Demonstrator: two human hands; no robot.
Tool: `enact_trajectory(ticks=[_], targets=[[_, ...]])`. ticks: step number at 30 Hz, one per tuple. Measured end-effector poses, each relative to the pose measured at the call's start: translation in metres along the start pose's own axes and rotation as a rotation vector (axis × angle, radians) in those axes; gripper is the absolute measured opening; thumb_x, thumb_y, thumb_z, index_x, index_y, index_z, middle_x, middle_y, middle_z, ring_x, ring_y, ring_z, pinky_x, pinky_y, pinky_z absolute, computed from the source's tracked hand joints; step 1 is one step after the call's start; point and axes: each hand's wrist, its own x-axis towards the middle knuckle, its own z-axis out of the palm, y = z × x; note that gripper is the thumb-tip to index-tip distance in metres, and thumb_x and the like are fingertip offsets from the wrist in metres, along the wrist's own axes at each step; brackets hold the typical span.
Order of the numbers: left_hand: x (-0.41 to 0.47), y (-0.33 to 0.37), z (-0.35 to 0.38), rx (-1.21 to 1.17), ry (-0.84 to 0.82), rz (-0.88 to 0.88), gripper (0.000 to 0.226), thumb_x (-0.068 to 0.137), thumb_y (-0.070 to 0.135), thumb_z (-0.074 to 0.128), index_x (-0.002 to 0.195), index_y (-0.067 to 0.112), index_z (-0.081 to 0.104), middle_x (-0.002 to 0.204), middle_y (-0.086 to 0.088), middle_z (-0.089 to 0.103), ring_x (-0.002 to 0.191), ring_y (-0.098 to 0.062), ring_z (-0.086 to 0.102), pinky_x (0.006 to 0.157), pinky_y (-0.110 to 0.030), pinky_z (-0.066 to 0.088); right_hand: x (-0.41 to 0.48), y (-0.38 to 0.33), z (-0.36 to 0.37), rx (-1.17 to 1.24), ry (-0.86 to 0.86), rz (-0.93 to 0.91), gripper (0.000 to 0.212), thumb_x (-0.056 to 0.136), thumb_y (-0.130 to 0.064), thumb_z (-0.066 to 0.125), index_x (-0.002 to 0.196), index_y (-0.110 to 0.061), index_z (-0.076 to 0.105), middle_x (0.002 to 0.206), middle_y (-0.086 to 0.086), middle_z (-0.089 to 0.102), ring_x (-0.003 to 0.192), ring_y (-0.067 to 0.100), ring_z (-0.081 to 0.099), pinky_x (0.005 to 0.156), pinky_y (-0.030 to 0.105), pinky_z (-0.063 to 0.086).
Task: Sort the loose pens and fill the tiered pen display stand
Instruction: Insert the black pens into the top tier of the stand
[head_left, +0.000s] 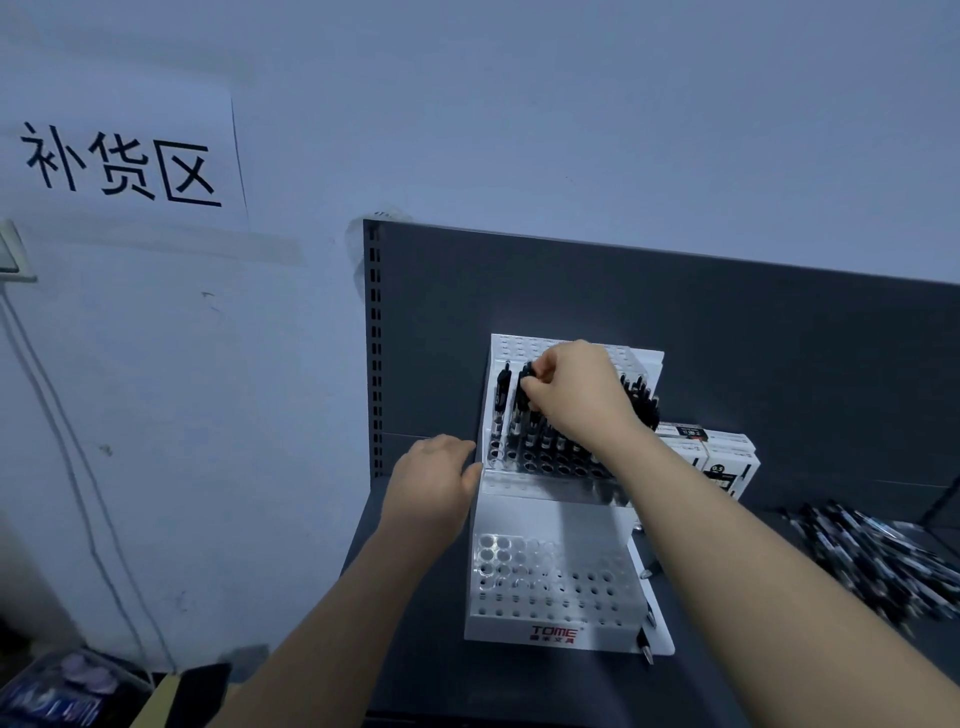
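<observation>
A white tiered pen display stand (550, 519) stands on the dark shelf. Its upper tier holds several black pens (524, 415) upright; the lower tier's holes (545, 577) show no pens. My right hand (576, 395) reaches over the upper tier and pinches the top of a black pen (527, 382) near the left side of the row. My left hand (434, 480) rests against the stand's left wall, fingers loosely bent around its edge. A heap of loose black pens (872, 556) lies on the shelf at the right.
White pen boxes (722, 457) are stacked behind the stand on the right. A few single pens (647, 642) lie beside the stand's right wall. A dark back panel (675, 312) closes the shelf behind. A paper sign (124, 161) hangs on the wall at left.
</observation>
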Motion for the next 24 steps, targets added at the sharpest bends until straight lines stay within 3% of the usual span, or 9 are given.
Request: enact_trajectory(ticks=[7,10,15,18,21,24], targets=[[0.0012,-0.0016,0.0029,0.028,0.001,0.028,0.029,0.097,0.028,0.042,0.105,0.01,0.064,0.106,-0.001,0.064,0.103,-0.022,0.053,0.087,-0.036,0.044,0.0066,-0.0046,0.0082,-0.096,-0.07,0.059,0.014,0.074,-0.008,0.055,0.064,0.001,0.057,0.072,0.014,0.07,0.072,0.031,0.066,0.062,0.036,0.056],[0.0008,-0.0003,0.0024,0.042,0.008,0.043,0.027,0.097,0.028,0.042,0.096,0.011,0.063,0.1,0.0,0.064,0.097,-0.021,0.053,0.083,-0.036,0.044,0.0045,-0.0058,0.009,-0.048,-0.063,0.096,0.02,0.074,-0.008,0.056,0.057,-0.008,0.047,0.071,0.013,0.069,0.071,0.029,0.067,0.064,0.038,0.058],[-0.0021,0.0018,0.0027,0.027,0.045,0.053,0.027,0.094,0.024,0.043,0.071,0.009,0.046,0.077,-0.002,0.055,0.079,-0.021,0.048,0.07,-0.038,0.043,0.0002,-0.003,0.0085,0.034,-0.052,0.18,0.007,0.074,-0.006,0.057,0.068,-0.005,0.056,0.074,0.017,0.071,0.073,0.032,0.071,0.063,0.041,0.059],[-0.0048,0.0038,0.0027,0.044,0.034,0.049,0.027,0.095,0.027,0.044,0.075,0.009,0.049,0.08,-0.002,0.057,0.081,-0.021,0.049,0.069,-0.036,0.042,-0.0016,-0.0019,0.0102,0.088,-0.041,0.193,0.01,0.073,-0.005,0.056,0.065,-0.008,0.053,0.074,0.021,0.071,0.073,0.035,0.071,0.062,0.045,0.058],[-0.0066,0.0047,0.0019,0.058,0.022,0.056,0.027,0.096,0.029,0.043,0.088,0.01,0.059,0.092,-0.002,0.062,0.088,-0.022,0.052,0.076,-0.036,0.044,-0.0029,-0.0047,0.0101,0.003,-0.054,0.134,0.015,0.076,-0.007,0.056,0.062,-0.007,0.051,0.073,0.014,0.069,0.071,0.033,0.067,0.062,0.039,0.058],[-0.0079,0.0056,-0.0012,0.054,0.023,0.058,0.031,0.098,0.03,0.043,0.109,0.011,0.063,0.111,-0.002,0.064,0.103,-0.023,0.053,0.088,-0.036,0.044,0.0001,-0.0076,0.0073,-0.099,-0.079,0.073,0.024,0.078,-0.005,0.054,0.058,-0.01,0.041,0.066,0.011,0.061,0.065,0.032,0.058,0.05,0.03,0.045]])
